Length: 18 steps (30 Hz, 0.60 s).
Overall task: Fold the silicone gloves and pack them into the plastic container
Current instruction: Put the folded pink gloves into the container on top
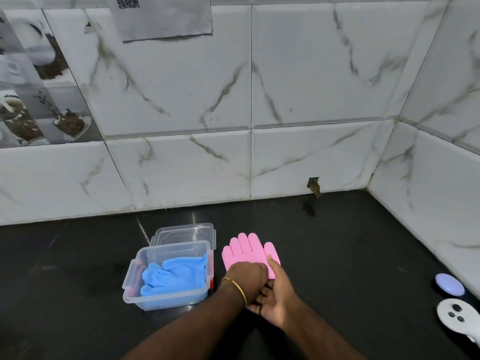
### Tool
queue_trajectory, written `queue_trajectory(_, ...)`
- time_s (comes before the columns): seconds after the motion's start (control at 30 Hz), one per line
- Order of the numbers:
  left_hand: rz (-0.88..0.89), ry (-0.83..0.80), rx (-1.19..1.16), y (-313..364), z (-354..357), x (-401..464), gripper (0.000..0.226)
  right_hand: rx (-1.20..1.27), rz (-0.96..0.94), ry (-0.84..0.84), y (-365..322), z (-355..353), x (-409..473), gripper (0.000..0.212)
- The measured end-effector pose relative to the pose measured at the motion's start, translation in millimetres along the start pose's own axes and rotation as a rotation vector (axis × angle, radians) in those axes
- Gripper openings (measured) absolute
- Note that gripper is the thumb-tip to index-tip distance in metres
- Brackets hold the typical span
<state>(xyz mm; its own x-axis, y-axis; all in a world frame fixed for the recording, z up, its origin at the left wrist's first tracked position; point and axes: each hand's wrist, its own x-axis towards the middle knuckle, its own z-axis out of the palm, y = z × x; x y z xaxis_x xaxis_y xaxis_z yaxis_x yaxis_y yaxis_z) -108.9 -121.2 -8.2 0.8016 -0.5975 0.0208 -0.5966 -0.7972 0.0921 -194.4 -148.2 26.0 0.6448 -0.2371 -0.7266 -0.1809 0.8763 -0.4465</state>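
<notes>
A pink silicone glove (248, 252) lies flat on the black counter, fingers pointing toward the wall. My left hand (248, 278), with a gold bangle at the wrist, covers its cuff end with fingers curled down onto it. My right hand (276, 294) lies partly under my left wrist, fingers fairly straight, thumb resting on the glove's right edge. The cuff is hidden under my hands. To the left stands the clear plastic container (132, 281), open, with blue silicone gloves (174, 276) bunched inside.
The container's clear lid (187, 231) lies just behind it. A tiled wall runs along the back and the right side of the counter (350, 242). At the far right sit a lilac round object (449, 284) and a white controller (458, 319).
</notes>
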Motion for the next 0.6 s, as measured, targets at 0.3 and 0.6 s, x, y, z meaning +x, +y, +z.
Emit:
queue_trajectory(0.3,0.509,-0.098,0.242,-8.9,-55.1,-27.7,0.044,0.182,-0.220,-0.231,-20.8,16.0,1.4,0.061)
queue_trajectory(0.6,0.564,0.214,-0.114,-33.7,-86.1,-50.8,0.040,-0.097,-0.265,-0.095,-51.8,37.4,-21.7,0.026)
